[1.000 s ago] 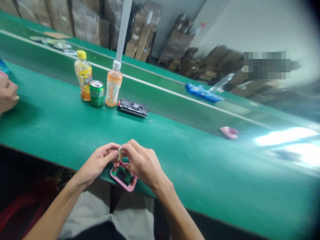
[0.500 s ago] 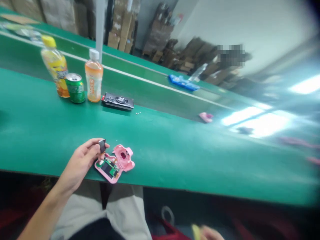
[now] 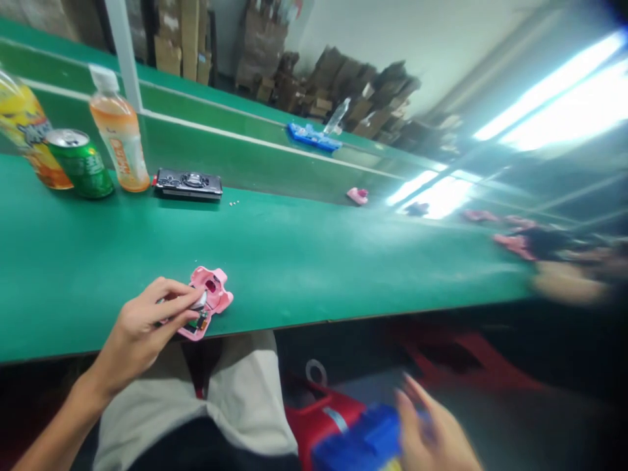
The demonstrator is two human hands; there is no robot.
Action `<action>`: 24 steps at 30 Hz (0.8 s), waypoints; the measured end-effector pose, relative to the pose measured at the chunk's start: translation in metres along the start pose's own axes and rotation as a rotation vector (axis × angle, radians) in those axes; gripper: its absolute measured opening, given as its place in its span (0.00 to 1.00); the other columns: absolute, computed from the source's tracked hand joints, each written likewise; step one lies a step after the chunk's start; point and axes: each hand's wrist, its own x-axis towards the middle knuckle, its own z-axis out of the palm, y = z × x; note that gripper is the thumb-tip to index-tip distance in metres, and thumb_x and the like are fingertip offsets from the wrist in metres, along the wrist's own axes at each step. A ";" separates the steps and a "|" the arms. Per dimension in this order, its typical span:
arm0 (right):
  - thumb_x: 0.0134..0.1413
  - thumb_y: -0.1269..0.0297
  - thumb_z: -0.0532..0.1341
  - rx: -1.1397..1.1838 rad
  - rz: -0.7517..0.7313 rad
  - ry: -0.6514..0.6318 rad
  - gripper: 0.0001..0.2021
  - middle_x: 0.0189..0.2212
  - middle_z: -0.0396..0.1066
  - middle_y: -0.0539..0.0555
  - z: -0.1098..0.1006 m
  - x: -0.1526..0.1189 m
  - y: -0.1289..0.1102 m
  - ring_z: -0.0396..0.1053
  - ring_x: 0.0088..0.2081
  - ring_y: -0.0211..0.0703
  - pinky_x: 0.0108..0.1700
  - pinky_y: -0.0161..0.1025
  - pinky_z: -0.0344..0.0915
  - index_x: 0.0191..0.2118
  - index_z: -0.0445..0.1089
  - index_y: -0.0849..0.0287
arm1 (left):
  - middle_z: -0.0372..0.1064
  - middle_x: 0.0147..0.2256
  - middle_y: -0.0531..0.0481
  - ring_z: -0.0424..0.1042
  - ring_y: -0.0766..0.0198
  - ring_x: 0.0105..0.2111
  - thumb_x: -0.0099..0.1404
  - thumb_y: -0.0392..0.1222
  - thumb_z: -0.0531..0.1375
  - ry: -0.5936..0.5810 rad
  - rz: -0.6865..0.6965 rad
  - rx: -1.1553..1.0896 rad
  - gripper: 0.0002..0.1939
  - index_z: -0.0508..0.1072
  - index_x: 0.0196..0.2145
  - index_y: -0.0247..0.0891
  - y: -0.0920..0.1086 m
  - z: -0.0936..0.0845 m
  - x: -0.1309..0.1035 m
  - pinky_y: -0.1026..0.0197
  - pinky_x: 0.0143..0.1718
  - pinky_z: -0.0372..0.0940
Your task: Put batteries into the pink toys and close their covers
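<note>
My left hand (image 3: 161, 314) pinches a small grey-white part (image 3: 201, 301) over the pink case (image 3: 193, 335) at the table's front edge. A green circuit board shows inside the case, partly hidden by my fingers. Joined to its far side is an open pink shell (image 3: 218, 297) with a dark red hole. My right hand (image 3: 426, 418) is low at the right, below table height, blurred, its fingers stretched and apart with nothing visible between them. It is beside a blue object (image 3: 363, 438) over something red.
At the left stand a yellow bottle (image 3: 29, 131), a green can (image 3: 81, 163) and an orange bottle (image 3: 120, 140), beside a black device (image 3: 189, 184). Farther off are a blue tray (image 3: 314, 136) and a pink piece (image 3: 358, 195). Another person's blurred hand (image 3: 569, 282) is at the right.
The view has swung right. My left hand has lowered the small part over the pink case. My right hand has come further into view, and the blue object now shows.
</note>
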 end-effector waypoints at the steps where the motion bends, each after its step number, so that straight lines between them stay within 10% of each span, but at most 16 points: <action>1: 0.66 0.53 0.60 0.086 -0.160 -0.051 0.18 0.48 0.77 0.63 0.008 0.008 -0.029 0.79 0.40 0.55 0.36 0.49 0.79 0.57 0.74 0.52 | 0.76 0.44 0.49 0.72 0.61 0.42 0.72 0.38 0.62 -0.070 0.085 0.048 0.19 0.77 0.57 0.56 0.000 0.000 0.001 0.65 0.43 0.72; 4: 0.70 0.62 0.60 0.369 -0.732 -0.377 0.16 0.52 0.76 0.59 0.040 0.033 -0.125 0.77 0.49 0.49 0.50 0.45 0.78 0.59 0.72 0.51 | 0.74 0.47 0.48 0.69 0.61 0.48 0.75 0.32 0.55 -0.216 0.239 0.147 0.28 0.66 0.66 0.58 0.001 0.004 0.004 0.63 0.49 0.71; 8: 0.70 0.69 0.59 0.528 -1.012 -0.581 0.11 0.53 0.76 0.57 0.077 0.049 -0.198 0.74 0.55 0.45 0.59 0.43 0.73 0.55 0.72 0.55 | 0.72 0.52 0.45 0.68 0.59 0.54 0.76 0.31 0.53 -0.222 0.237 0.154 0.30 0.60 0.69 0.56 0.003 0.012 -0.002 0.59 0.55 0.69; 14: 0.70 0.69 0.60 0.568 -1.107 -0.650 0.07 0.51 0.76 0.58 0.091 0.053 -0.190 0.74 0.54 0.45 0.57 0.43 0.73 0.49 0.73 0.58 | 0.75 0.51 0.47 0.73 0.56 0.56 0.72 0.42 0.63 -0.095 -0.115 -0.049 0.24 0.68 0.63 0.48 0.005 0.013 -0.004 0.55 0.62 0.66; 24: 0.64 0.75 0.65 0.746 -0.785 -0.793 0.11 0.48 0.77 0.53 0.101 0.040 -0.188 0.74 0.50 0.43 0.55 0.40 0.70 0.49 0.76 0.54 | 0.81 0.44 0.49 0.80 0.60 0.48 0.69 0.46 0.67 -0.006 -0.204 -0.193 0.20 0.73 0.56 0.44 0.004 0.019 -0.005 0.62 0.55 0.71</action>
